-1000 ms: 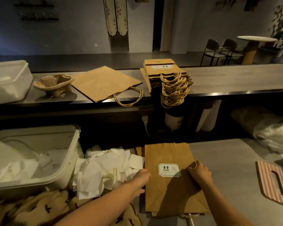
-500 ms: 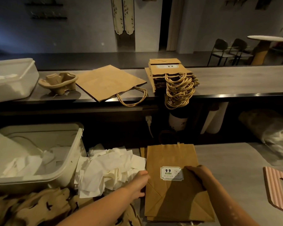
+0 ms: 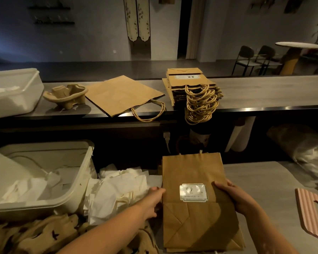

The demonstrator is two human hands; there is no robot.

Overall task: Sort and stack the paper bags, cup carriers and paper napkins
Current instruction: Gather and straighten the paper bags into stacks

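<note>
A flat bag (image 3: 196, 180) sits at 6 o'clock, held on both sides. The left hand (image 3: 152, 200) grips its left edge and the right hand (image 3: 235, 197) pinches its right edge, thumb on top. Loose napkins (image 3: 117, 191) lie at 8 o'clock, and a bag stack (image 3: 189, 83) at 12.

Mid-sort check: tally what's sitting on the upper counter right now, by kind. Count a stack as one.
White tub: 1
Cup carrier: 1
Loose flat paper bag: 1
Stack of handled paper bags: 1 (number of bags in it cannot be told)
Total: 4
</note>
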